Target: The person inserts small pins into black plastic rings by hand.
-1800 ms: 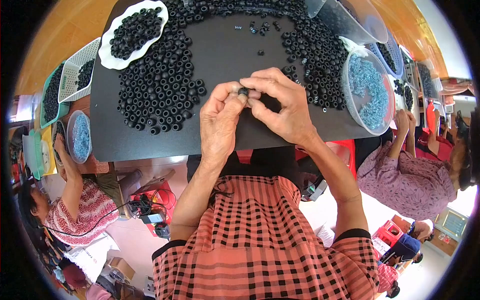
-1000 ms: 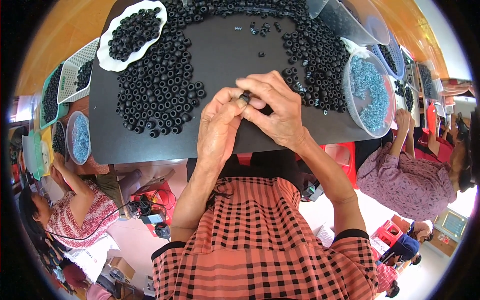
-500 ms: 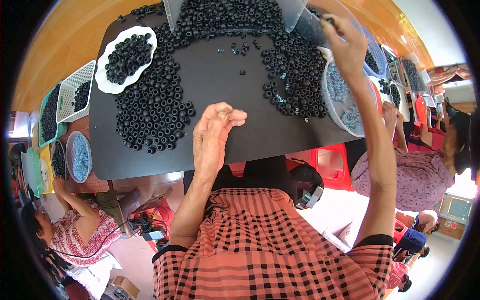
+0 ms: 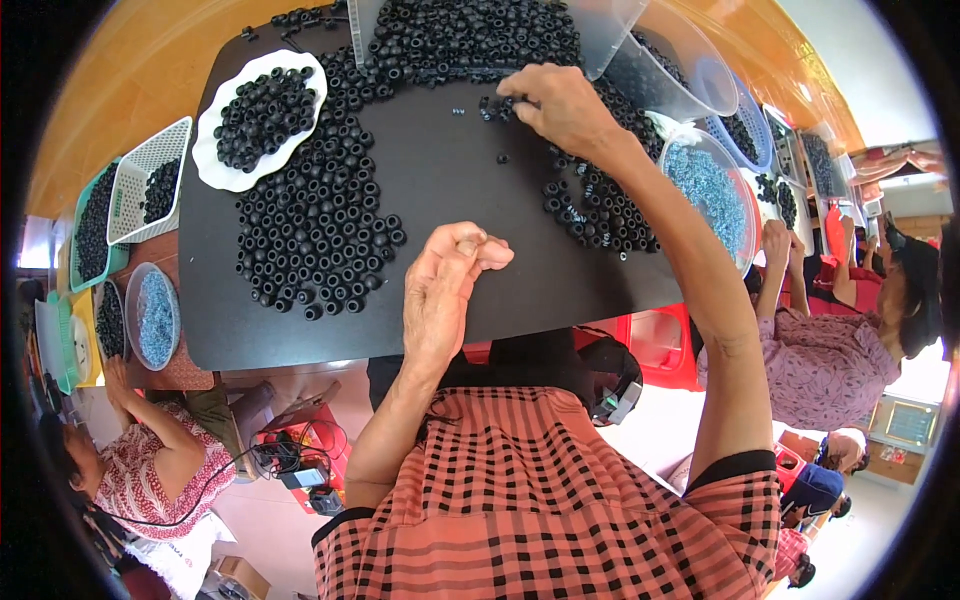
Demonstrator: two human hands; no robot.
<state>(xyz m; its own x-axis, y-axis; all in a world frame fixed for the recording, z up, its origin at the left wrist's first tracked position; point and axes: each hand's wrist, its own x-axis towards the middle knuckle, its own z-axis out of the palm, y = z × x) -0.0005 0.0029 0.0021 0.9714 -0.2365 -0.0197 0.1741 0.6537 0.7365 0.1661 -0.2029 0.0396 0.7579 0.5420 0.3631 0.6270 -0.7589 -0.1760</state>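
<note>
Two hands at work over one dark counter (image 4: 430, 170). Left hand (image 4: 438, 285): drawn in near the counter's near edge, fingers curled together, thumb laid against them; nothing shows in the grip. Right hand (image 4: 565, 108): reached out beyond the left, fingers half curled, thumb a little apart from the index. A small cluster of dark pieces (image 4: 488, 106) sits at its fingertips; cannot tell whether the hand pinches one or only touches, nor count them.

One pale coil (image 4: 458, 111) just left of that cluster. One lone black piece (image 4: 503, 158) between the two hands, touched by neither.

Two main heaps of black ring-shaped beads, too many to count: left heap (image 4: 315, 225), left of the left hand; right heap (image 4: 600, 205), beneath and beside the right forearm, at least three bluish coils in it.

One white scalloped dish (image 4: 233, 178), heaped with black beads, beyond the left heap. One large clear bin (image 4: 612, 35) of black beads, just beyond the right hand. One round clear tub (image 4: 749, 225) of light-blue pieces, right of the right forearm.
</note>
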